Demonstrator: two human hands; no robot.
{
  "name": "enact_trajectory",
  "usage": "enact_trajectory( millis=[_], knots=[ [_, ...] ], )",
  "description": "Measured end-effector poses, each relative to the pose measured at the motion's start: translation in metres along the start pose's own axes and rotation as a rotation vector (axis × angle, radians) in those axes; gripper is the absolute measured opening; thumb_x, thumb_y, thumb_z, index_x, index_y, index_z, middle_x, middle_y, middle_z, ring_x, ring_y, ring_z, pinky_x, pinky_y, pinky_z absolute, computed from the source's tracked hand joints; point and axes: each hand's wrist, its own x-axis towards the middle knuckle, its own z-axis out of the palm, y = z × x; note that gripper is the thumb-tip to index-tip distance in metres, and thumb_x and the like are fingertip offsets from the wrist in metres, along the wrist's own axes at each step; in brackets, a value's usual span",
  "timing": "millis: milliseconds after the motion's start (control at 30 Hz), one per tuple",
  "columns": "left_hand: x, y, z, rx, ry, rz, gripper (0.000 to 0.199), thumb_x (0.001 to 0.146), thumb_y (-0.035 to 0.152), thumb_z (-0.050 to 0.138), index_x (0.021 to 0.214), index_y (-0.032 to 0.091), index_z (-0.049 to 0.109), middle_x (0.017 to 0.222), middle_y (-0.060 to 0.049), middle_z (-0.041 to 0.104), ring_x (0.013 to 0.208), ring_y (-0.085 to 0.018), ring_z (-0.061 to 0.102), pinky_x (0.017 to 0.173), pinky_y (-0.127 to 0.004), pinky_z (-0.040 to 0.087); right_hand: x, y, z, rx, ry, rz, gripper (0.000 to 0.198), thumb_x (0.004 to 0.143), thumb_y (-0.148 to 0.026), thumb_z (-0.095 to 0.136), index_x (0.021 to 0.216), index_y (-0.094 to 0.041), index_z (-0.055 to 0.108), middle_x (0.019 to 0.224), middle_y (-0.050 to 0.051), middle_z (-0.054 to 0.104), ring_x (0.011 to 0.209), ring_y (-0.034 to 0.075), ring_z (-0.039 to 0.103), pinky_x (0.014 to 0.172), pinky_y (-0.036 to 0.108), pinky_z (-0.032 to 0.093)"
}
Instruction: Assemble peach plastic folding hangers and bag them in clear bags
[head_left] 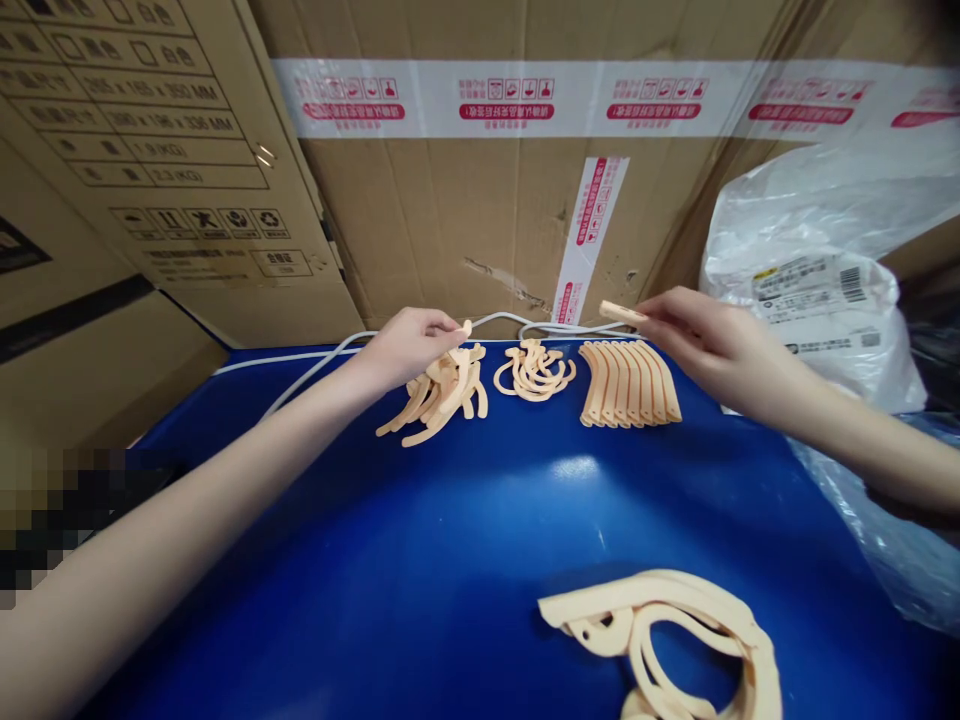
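Note:
My left hand (420,345) is closed in a pinch on a curved wooden piece (466,328), whose pale tip shows past the fingertips above a loose pile of curved wooden strips (431,400). On the right, my right hand (705,335) grips a flat wooden piece (621,312) that points left. Below it lies a neat row of curved wooden slats (628,385). Between the two groups sits a small heap of C-shaped wooden pieces (534,372). Closer to me, a larger set of curved wooden pieces (675,610) lies together, partly cut off by the frame's lower edge.
The blue table (420,560) is backed by a large cardboard box (435,220). Another printed carton (172,130) stands at left. Clear plastic packaging (810,290) crowds the right side. A white cable (307,368) runs along the back edge.

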Motion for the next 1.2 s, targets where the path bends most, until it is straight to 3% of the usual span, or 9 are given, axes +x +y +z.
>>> enact_trajectory(
  millis=[200, 367, 433, 567, 667, 767, 967, 1100, 1200],
  knots=[
    [0.005, -0.027, 0.011, 0.136, 0.125, 0.042, 0.02, 0.078, 0.036, 0.068, 0.086, 0.017, 0.065, 0.091, -0.006, 0.07, 0.08, -0.02, 0.06, 0.063, -0.027, 0.035, -0.012, 0.008, 0.006, -0.209, -0.031, -0.341, 0.022, 0.098, -0.032, 0.048, 0.101, -0.019, 0.065, 0.099, 0.01, 0.071, 0.091, 0.025, 0.065, 0.078, 0.038, 0.048],
    [-0.012, -0.009, 0.02, 0.257, 0.23, 0.169, 0.017, 0.085, 0.029, 0.063, 0.098, 0.019, 0.06, 0.102, -0.005, 0.065, 0.092, -0.02, 0.057, 0.073, -0.029, 0.035, -0.015, 0.012, 0.014, -0.334, -0.091, -0.602, 0.028, 0.099, -0.017, 0.042, 0.11, -0.019, 0.068, 0.111, 0.01, 0.074, 0.103, 0.024, 0.066, 0.094, 0.042, 0.045],
    [-0.026, 0.007, 0.024, 0.223, 0.135, 0.255, 0.013, 0.088, 0.03, 0.059, 0.096, 0.02, 0.06, 0.097, -0.002, 0.065, 0.087, -0.018, 0.058, 0.072, -0.028, 0.036, -0.015, 0.013, 0.016, -0.351, -0.127, -0.658, 0.033, 0.099, -0.015, 0.04, 0.113, -0.018, 0.069, 0.114, 0.01, 0.073, 0.106, 0.024, 0.065, 0.094, 0.042, 0.046],
    [-0.067, 0.041, 0.032, 0.143, -0.51, 0.352, 0.027, 0.086, 0.049, 0.065, 0.095, 0.024, 0.063, 0.09, 0.001, 0.065, 0.077, -0.017, 0.059, 0.064, -0.025, 0.037, -0.014, 0.014, 0.019, -0.377, -0.18, -0.642, 0.034, 0.099, -0.016, 0.039, 0.113, -0.017, 0.07, 0.115, 0.012, 0.073, 0.107, 0.026, 0.065, 0.089, 0.043, 0.048],
    [-0.093, 0.058, 0.038, 0.304, -0.759, 0.445, 0.045, 0.074, 0.057, 0.075, 0.098, 0.023, 0.06, 0.095, -0.002, 0.065, 0.081, -0.02, 0.06, 0.061, -0.026, 0.035, -0.013, 0.014, 0.021, -0.395, -0.188, -0.617, 0.033, 0.099, -0.015, 0.038, 0.108, -0.016, 0.07, 0.113, 0.012, 0.073, 0.103, 0.025, 0.065, 0.087, 0.04, 0.047],
    [-0.103, 0.065, 0.043, 0.43, -0.808, 0.485, 0.045, 0.074, 0.052, 0.077, 0.099, 0.02, 0.059, 0.093, -0.004, 0.066, 0.079, -0.022, 0.062, 0.057, -0.028, 0.032, -0.014, 0.013, 0.023, -0.401, -0.17, -0.618, 0.032, 0.099, -0.015, 0.038, 0.106, -0.014, 0.069, 0.109, 0.013, 0.073, 0.099, 0.024, 0.066, 0.086, 0.038, 0.046],
    [-0.091, 0.067, 0.043, 0.353, -0.871, 0.417, 0.006, 0.084, 0.024, 0.065, 0.079, 0.021, 0.064, 0.079, -0.001, 0.07, 0.073, -0.019, 0.061, 0.055, -0.027, 0.032, -0.015, 0.015, 0.026, -0.4, -0.171, -0.615, 0.033, 0.099, -0.013, 0.037, 0.106, -0.014, 0.069, 0.11, 0.012, 0.073, 0.098, 0.025, 0.066, 0.088, 0.04, 0.047],
    [-0.074, 0.06, 0.045, 0.081, -0.899, 0.218, 0.007, 0.082, 0.022, 0.061, 0.083, 0.019, 0.068, 0.072, 0.001, 0.065, 0.061, -0.013, 0.057, 0.053, -0.023, 0.038, -0.018, 0.008, 0.022, -0.284, -0.133, -0.529, 0.033, 0.098, -0.015, 0.039, 0.111, -0.014, 0.069, 0.114, 0.013, 0.072, 0.105, 0.027, 0.064, 0.091, 0.043, 0.046],
    [-0.059, 0.052, 0.049, -0.246, -0.919, -0.008, 0.007, 0.08, 0.019, 0.06, 0.084, 0.017, 0.066, 0.073, 0.001, 0.063, 0.063, -0.013, 0.058, 0.053, -0.022, 0.047, -0.028, -0.014, 0.013, 0.024, -0.224, -0.28, 0.029, 0.099, -0.029, 0.043, 0.107, -0.017, 0.069, 0.106, 0.01, 0.072, 0.098, 0.024, 0.066, 0.084, 0.037, 0.049]
  ],
)
